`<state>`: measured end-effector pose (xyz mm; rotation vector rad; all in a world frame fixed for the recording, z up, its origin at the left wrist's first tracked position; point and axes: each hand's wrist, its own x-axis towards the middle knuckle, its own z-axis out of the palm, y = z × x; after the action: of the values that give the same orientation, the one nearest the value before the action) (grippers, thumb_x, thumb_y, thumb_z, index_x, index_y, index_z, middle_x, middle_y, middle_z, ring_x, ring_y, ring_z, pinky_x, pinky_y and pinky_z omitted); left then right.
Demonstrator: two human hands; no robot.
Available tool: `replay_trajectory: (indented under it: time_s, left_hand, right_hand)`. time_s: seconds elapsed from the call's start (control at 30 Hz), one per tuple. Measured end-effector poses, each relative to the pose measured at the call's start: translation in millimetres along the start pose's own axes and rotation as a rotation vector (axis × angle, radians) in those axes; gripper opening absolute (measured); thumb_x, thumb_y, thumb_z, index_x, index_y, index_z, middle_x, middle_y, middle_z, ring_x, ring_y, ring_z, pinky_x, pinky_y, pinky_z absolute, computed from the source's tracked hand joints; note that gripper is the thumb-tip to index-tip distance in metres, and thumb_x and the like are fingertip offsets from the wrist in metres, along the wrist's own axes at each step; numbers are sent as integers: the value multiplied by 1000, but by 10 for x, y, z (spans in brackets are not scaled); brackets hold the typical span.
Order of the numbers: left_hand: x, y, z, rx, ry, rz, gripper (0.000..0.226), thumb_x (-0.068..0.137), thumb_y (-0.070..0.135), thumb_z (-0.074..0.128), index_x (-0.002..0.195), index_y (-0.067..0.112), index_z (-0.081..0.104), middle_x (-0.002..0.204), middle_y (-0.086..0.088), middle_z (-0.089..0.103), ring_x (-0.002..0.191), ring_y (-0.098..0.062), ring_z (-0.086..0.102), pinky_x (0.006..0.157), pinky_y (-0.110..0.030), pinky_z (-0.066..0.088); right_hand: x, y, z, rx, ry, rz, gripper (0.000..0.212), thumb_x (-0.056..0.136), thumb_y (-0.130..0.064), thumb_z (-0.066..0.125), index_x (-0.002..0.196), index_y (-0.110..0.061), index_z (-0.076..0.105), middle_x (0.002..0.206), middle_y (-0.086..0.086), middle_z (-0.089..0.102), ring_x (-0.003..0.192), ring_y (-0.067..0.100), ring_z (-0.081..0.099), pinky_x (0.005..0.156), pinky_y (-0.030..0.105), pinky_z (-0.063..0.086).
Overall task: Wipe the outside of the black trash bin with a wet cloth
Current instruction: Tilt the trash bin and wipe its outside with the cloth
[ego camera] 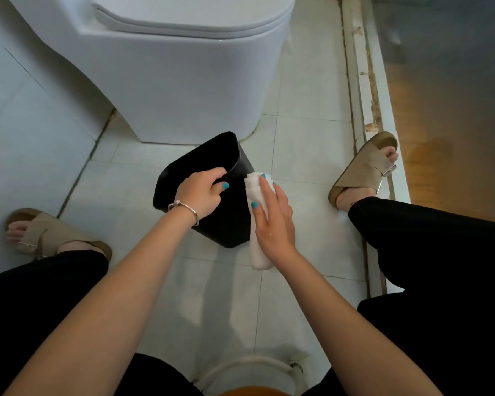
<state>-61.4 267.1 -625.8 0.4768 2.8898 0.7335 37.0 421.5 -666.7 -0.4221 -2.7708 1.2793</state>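
Black trash bin (223,221) tilted on the tiled floor (306,150), held and wiped by two hands.

It stands just in front of the white toilet (183,81) base, between two sandalled feet. The left hand (202,195), with a bracelet (183,208) at the wrist, grips the bin's rim, fingers curled inside and thumb outside. The right hand (272,218) presses a folded white cloth (255,195) against the bin's right outer wall, fingers fairly straight over it.

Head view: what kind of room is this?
Almost certainly a home bathroom. A white toilet with its lid shut stands on a pale tiled floor, with tiled wall on the left. The left hand grips the black trash bin while the right hand presses a white cloth against its side.
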Motion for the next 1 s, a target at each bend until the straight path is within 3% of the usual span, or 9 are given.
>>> replay_trajectory:
  time_s: [0.23, 0.37, 0.5, 0.57, 0.63, 0.73, 0.83, 0.93, 1.0]
  left_hand:
    - [-337, -194, 42, -143, 7, -17, 25, 95, 11, 55, 119, 8, 61, 101, -9, 67, 94, -26, 63, 82, -38, 53]
    - [-487, -226, 49, -209, 23, -42, 23, 95, 10, 55, 117, 3, 60, 95, -9, 65, 89, -26, 62, 75, -29, 46]
    - [-599, -239, -8, -277, -42, -91, 17, 96, 36, 51, 98, 20, 56, 87, 7, 59, 82, -15, 57, 71, -30, 44]
    - [-596, -190, -47, -249, -17, -154, 32, 91, 57, 42, 91, 26, 50, 77, 9, 56, 71, -15, 55, 64, -30, 41]
    - [-527, -83, -90, -292, 27, -271, 50, 89, 65, 39, 117, 24, 45, 96, 11, 60, 83, -16, 57, 73, -34, 45]
    - [-384, 24, -130, -364, 102, -373, 72, 92, 56, 47, 147, 22, 16, 116, 2, 56, 97, -22, 58, 85, -41, 49]
    - [-299, 57, -138, -255, 29, -410, 76, 96, 35, 49, 154, 20, 1, 102, -4, 59, 89, -26, 60, 78, -41, 51]
    - [-285, 90, -127, -369, 7, -407, 76, 96, 20, 47, 154, 25, -3, 76, 9, 44, 66, -10, 48, 61, -25, 41]
    - [-269, 111, -155, -410, -10, -407, 80, 94, 12, 45, 153, 29, -7, 77, 6, 44, 60, -12, 43, 55, -25, 37]
  right_hand:
    - [-202, -13, 142, -88, -42, -78, 56, 102, -33, 40, 151, -45, 15, 156, -3, 20, 117, 26, 40, 97, 42, 44]
    - [-265, -18, 211, -115, -47, -112, 56, 102, -32, 42, 152, -44, 18, 156, 0, 22, 110, 26, 41, 96, 42, 43]
    - [-306, 4, 243, -145, -75, -150, 55, 102, -33, 42, 152, -43, 20, 158, -1, 19, 109, 24, 41, 96, 38, 42]
    - [-344, 36, 272, -140, -108, -149, 54, 103, -35, 41, 152, -44, 20, 159, -3, 17, 110, 23, 40, 98, 38, 40]
    - [-399, 70, 309, -124, -132, -130, 54, 103, -35, 41, 151, -44, 20, 159, -4, 18, 111, 23, 40, 99, 39, 40]
    - [-492, 115, 354, -136, -169, -108, 55, 103, -34, 42, 151, -45, 19, 159, -4, 18, 115, 22, 39, 101, 38, 39]
    - [-542, 144, 355, -145, -187, -85, 55, 103, -35, 42, 151, -44, 18, 160, -5, 15, 118, 21, 38, 102, 36, 38]
    - [-545, 164, 339, -158, -196, -88, 54, 103, -36, 41, 151, -45, 18, 160, -5, 16, 116, 22, 39, 102, 38, 38]
    - [-552, 166, 334, -163, -194, -109, 54, 103, -36, 41, 151, -46, 19, 160, -5, 17, 114, 24, 40, 102, 39, 37]
